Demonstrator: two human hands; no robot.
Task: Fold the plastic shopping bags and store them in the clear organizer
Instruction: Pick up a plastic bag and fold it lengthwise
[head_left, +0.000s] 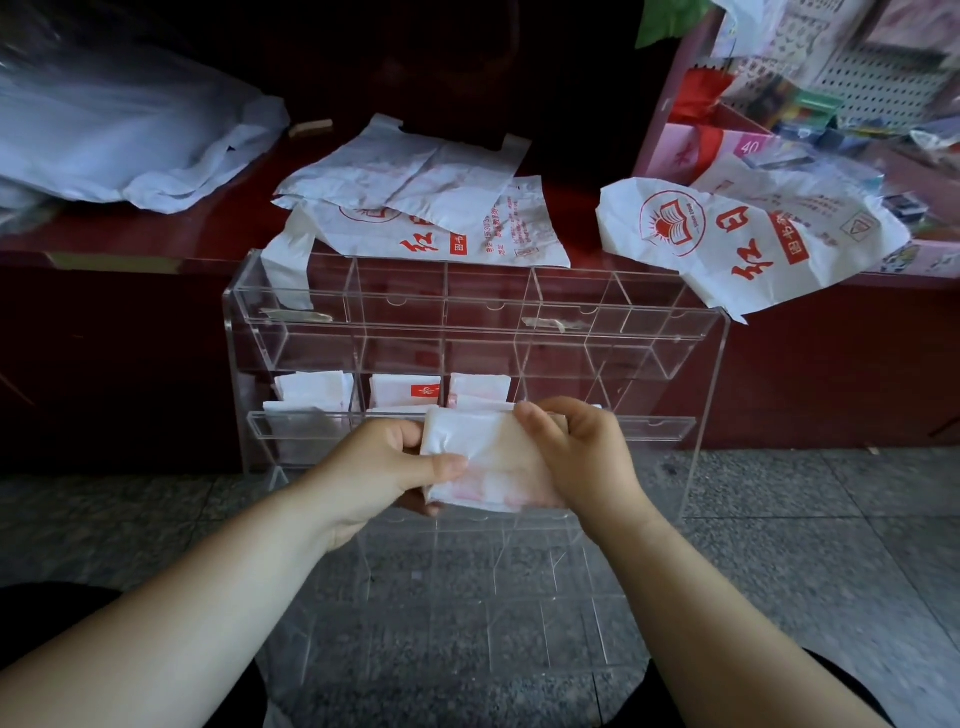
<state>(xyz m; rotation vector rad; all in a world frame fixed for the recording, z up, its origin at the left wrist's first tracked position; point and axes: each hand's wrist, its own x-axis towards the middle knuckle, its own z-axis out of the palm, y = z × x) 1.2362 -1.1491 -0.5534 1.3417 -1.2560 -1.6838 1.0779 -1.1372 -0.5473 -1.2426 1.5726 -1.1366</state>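
both hands grip one folded bag between them. the left hand pinches its left edge, thumb on top and fingers underneath. the right hand curls over its right side, fingertips on the top corner. the bag is a small white packet with faint red print showing through, held flat and slightly tilted.

just behind the hands stands the clear organizer, set on the grey stone floor against a dark red counter. right beyond the fingertips, three side-by-side compartments each hold a folded white bag: one past the left hand, one in the middle with a red label, and one touching the far edge of the held bag.

further out, above the organizer, a few flat bags with red lettering lie overlapped on the counter top, one handle hanging down into the organizer's top left corner. beyond the right hand and off to the right, another printed bag droops over the counter's edge, with a pink rack of small goods behind it. far out past the left hand sits a crumpled heap of pale plastic.
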